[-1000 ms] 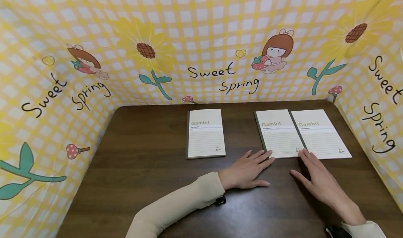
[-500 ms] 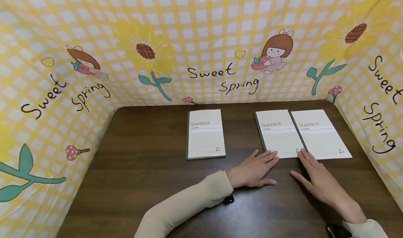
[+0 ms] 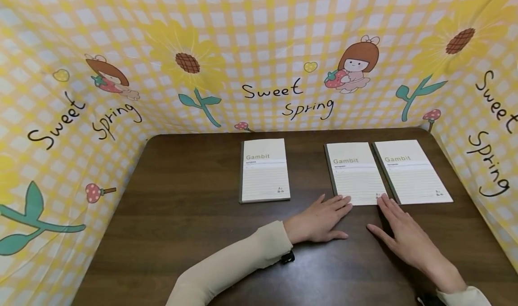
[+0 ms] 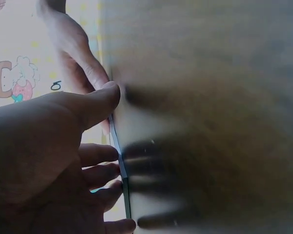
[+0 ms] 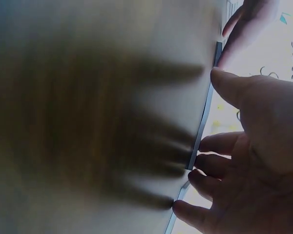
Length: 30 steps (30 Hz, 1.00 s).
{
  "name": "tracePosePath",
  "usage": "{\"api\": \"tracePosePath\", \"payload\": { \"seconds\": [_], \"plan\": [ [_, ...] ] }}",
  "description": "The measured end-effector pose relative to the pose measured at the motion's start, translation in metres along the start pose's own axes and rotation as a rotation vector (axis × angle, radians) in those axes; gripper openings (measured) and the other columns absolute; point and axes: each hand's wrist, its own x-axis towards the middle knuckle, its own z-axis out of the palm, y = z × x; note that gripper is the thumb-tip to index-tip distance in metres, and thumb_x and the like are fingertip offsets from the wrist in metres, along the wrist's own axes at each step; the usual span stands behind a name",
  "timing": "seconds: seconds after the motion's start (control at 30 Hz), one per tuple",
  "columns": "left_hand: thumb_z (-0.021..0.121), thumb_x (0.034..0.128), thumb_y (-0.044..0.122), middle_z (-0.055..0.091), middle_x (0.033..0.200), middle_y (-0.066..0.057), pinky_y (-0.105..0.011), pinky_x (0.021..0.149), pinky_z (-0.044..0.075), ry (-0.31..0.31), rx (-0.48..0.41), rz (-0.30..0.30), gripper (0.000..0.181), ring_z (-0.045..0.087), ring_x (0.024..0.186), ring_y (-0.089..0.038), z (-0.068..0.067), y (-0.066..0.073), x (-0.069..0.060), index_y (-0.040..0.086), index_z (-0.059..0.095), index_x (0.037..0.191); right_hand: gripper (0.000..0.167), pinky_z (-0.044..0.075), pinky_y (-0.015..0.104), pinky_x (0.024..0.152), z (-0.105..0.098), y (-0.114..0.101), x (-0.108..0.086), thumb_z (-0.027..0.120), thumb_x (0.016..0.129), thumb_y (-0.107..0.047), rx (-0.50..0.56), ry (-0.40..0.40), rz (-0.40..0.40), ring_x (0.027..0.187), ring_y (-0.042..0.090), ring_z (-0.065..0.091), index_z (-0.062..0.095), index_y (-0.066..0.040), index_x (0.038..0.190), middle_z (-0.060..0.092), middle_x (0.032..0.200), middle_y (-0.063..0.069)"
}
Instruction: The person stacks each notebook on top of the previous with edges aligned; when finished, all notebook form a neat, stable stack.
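Three cream notebooks printed "Gambit" lie flat with dark spines on their left sides. In the head view my left hand (image 3: pixel 319 219) rests its fingertips on the lower left corner of the middle notebook (image 3: pixel 354 175), fingers straight. My right hand (image 3: pixel 408 234) touches that notebook's lower right corner with extended fingers, thumb spread. A narrow dark gap separates it from the right notebook (image 3: pixel 410 173). Apart to the left lies the third notebook (image 3: pixel 265 173). Both wrist views show the hands, my left (image 4: pixel 44 141) and my right (image 5: pixel 263 131), at the thin notebook edges.
The brown wooden table (image 3: pixel 182 198) has rounded far corners. Around its back and sides hangs a yellow checked cloth (image 3: pixel 275 40) with flowers, cartoon girls and "Sweet Spring" lettering. A stretch of bare wood lies between the left and middle notebooks.
The middle notebook has slid slightly left, away from the right notebook, whose dark spine now shows more. Both hands have shifted left with it. Earlier, my left hand moved a little right along its edge.
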Motion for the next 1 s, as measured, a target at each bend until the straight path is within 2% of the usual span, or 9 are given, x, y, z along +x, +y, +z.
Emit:
{"api": "tracePosePath", "payload": {
  "seconds": [0.27, 0.5, 0.77, 1.0],
  "plan": [
    [0.05, 0.1053, 0.059, 0.015, 0.177, 0.003, -0.05, 0.132, 0.024, -0.002, -0.031, -0.01, 0.079, 0.014, 0.165, -0.017, 0.002, -0.003, -0.026, 0.019, 0.022, 0.168, 0.085, 0.035, 0.079, 0.109, 0.011, -0.019, -0.008, 0.067, 0.1, -0.047, -0.05, 0.023, -0.052, 0.151, 0.052, 0.035, 0.033, 0.0, 0.162, 0.03, 0.168, 0.027],
    [0.051, 0.1056, 0.057, 0.018, 0.176, 0.001, -0.05, 0.131, 0.025, -0.018, -0.063, -0.015, 0.078, 0.017, 0.164, -0.02, 0.003, -0.003, -0.052, 0.017, 0.024, 0.167, 0.083, 0.037, 0.078, 0.108, 0.02, -0.036, -0.019, 0.067, 0.099, -0.05, -0.042, 0.027, -0.072, 0.151, 0.05, 0.037, 0.038, -0.003, 0.161, 0.033, 0.168, 0.024],
    [0.054, 0.1052, 0.054, 0.018, 0.176, 0.002, -0.052, 0.129, 0.029, -0.031, -0.097, -0.025, 0.078, 0.019, 0.164, -0.02, 0.011, -0.005, -0.084, 0.018, 0.024, 0.168, 0.077, 0.042, 0.076, 0.106, 0.031, -0.055, -0.03, 0.071, 0.097, -0.05, -0.072, 0.048, -0.11, 0.147, 0.046, 0.046, 0.048, -0.007, 0.156, 0.042, 0.164, 0.021],
    [0.054, 0.1055, 0.052, 0.017, 0.176, 0.003, -0.053, 0.128, 0.032, -0.018, -0.114, -0.022, 0.076, 0.019, 0.164, -0.018, 0.016, -0.007, -0.097, 0.019, 0.024, 0.168, 0.076, 0.045, 0.074, 0.104, 0.038, -0.064, -0.033, 0.072, 0.096, -0.049, -0.103, 0.074, -0.128, 0.145, 0.045, 0.048, 0.05, -0.008, 0.155, 0.044, 0.164, 0.019]
  ]
}}
